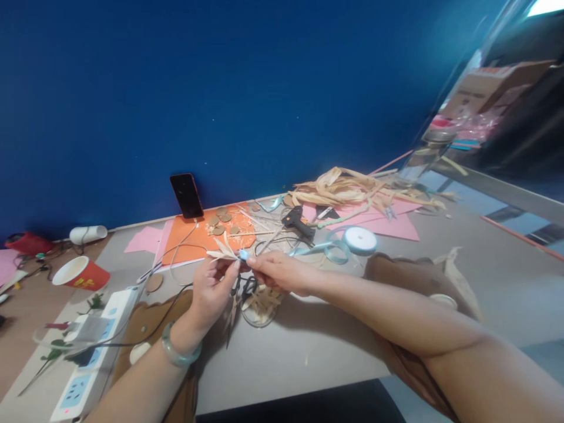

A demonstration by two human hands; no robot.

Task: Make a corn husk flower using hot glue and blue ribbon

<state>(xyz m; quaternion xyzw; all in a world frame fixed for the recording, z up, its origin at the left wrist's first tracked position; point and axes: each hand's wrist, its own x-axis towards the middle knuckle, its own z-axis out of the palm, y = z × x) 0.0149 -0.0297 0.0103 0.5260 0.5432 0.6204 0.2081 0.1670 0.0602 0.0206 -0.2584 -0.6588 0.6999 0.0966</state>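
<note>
My left hand (pixel 215 289), with a pale bracelet at the wrist, is closed on a small bundle of corn husk (pixel 224 251) whose pointed strips fan out above the fingers. My right hand (pixel 282 271) pinches light blue ribbon (pixel 244 254) against the base of that bundle. The ribbon seems to trail behind the right hand toward a white-faced spool (pixel 360 239). Under the hands lie dark-handled scissors (pixel 232 320), partly hidden. Beside them is a round clear dish (pixel 259 320) with short husk pieces in it.
A black glue gun (pixel 299 224) lies near piled corn husks (pixel 337 187). A phone (pixel 187 195) leans on the blue wall behind orange paper (pixel 180 238) with wooden discs. At left are a red paper cup (pixel 83 274) and a power strip (pixel 76 385) with cables.
</note>
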